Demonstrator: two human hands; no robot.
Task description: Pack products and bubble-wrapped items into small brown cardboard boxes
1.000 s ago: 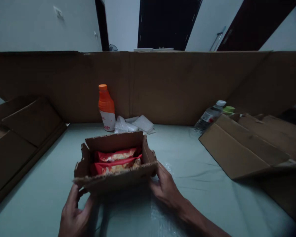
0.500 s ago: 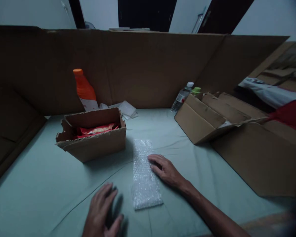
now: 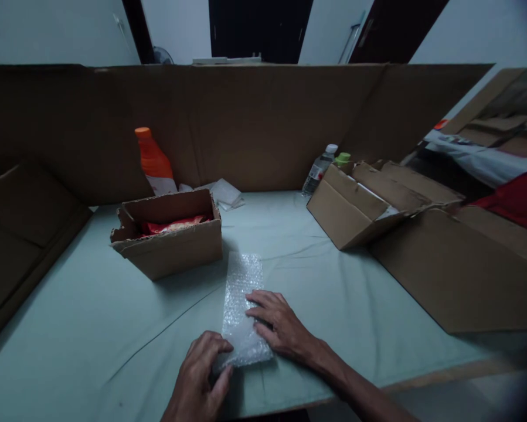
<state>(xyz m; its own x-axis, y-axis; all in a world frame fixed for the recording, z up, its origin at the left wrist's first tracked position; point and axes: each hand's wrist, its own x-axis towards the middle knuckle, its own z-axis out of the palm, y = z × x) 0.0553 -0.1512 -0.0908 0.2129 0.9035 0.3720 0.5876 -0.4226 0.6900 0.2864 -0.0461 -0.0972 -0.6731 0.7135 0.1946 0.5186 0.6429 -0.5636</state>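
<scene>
A flat, folded strip of bubble wrap (image 3: 241,278) lies lengthwise on the pale green cloth, its near end thicker and doubled over. Across its right side rests my right hand (image 3: 278,325), fingers spread on the plastic. My left hand (image 3: 201,369) is at the near left corner of the wrap, fingers bent and thumb apart, with the corner between them. Touching contact there looks likely, but no firm pinch shows.
Left of the wrap stands an open cardboard box (image 3: 186,258) with a red packet (image 3: 175,225) inside. Behind it are an orange bottle (image 3: 155,161) and folded white sheets (image 3: 225,193). More cardboard boxes (image 3: 456,275) and a clear bottle (image 3: 319,171) are on the right. A cardboard wall (image 3: 263,129) closes the back.
My left hand has come up and right to the wrap's near corner. My right hand has shifted left and further onto the wrap, which has slid left and tilted slightly.
</scene>
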